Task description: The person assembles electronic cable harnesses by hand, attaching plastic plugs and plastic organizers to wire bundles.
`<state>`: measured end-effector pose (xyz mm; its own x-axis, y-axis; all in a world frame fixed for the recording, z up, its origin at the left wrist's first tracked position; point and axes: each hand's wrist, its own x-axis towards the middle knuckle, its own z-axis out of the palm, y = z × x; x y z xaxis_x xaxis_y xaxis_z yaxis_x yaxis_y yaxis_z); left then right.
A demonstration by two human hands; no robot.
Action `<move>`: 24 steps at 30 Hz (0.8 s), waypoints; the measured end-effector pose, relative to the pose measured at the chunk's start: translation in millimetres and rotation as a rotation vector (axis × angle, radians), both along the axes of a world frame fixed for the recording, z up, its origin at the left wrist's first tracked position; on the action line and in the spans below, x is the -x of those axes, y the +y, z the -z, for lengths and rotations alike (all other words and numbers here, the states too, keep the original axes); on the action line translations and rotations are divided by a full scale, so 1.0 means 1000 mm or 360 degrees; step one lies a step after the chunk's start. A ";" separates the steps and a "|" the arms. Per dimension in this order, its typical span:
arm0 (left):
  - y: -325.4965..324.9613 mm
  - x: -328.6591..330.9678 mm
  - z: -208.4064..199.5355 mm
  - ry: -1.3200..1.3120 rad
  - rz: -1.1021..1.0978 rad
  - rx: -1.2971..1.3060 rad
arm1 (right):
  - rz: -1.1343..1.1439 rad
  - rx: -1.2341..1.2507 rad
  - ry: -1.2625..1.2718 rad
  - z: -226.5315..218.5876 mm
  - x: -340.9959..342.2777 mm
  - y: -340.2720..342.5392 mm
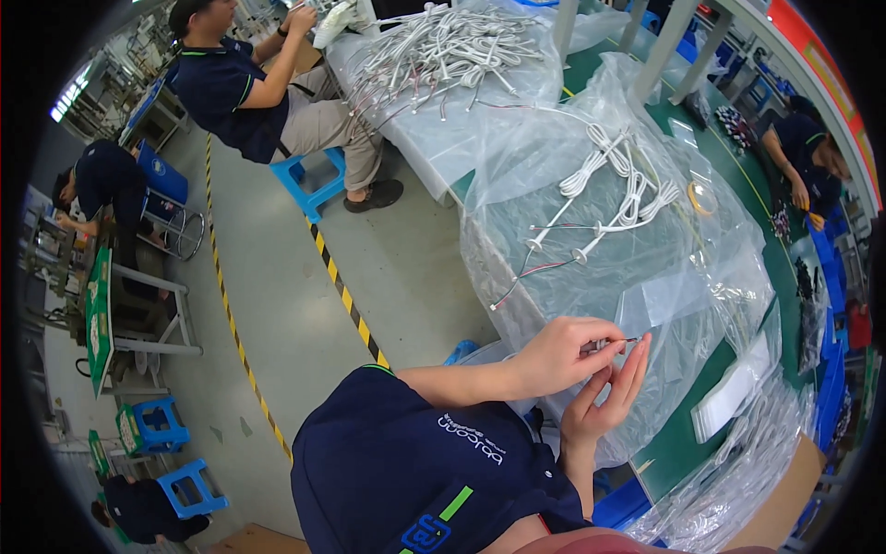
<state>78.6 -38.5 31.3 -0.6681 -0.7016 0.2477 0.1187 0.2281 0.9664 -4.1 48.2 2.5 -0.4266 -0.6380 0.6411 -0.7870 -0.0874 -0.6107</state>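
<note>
My left hand [565,355] pinches a small, thin, greyish piece [595,346] with a dark, narrow end. My right hand [602,399] comes up from below, and its fingertips meet that narrow end; what they grip is too small to make out. Under both hands lies clear plastic sheeting [591,286] over a green work surface. Farther off on it rest several coiled white cables [637,189] with white round fittings and thin coloured wire ends. A small clear plastic bag [663,297] lies just beyond my fingertips.
A big heap of white cables [452,51] covers the far table. White flat pieces [731,388] and crumpled clear bags [729,480] lie at the right. One person [254,83] sits at far left on a blue stool [312,185]; another person [803,152] works at far right.
</note>
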 end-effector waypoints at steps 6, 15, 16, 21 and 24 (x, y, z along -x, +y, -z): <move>0.001 -0.008 0.005 -0.0010 -0.0048 -0.0005 | 0.0006 0.0159 -0.0292 -0.004 -0.006 -0.001; 0.011 -0.015 0.015 -0.0206 0.0128 0.0366 | -0.0331 -0.0137 -0.1167 -0.003 0.030 0.022; 0.013 -0.014 0.016 -0.0269 0.0169 0.0406 | -0.0325 -0.0257 -0.1095 -0.005 0.031 0.026; 0.027 -0.011 0.029 -0.0451 0.0178 0.0602 | -0.0090 -0.0607 -0.0430 -0.018 0.026 0.043; 0.033 -0.008 0.034 -0.0493 0.0109 0.0602 | -0.0084 -0.0631 -0.0270 -0.015 0.027 0.048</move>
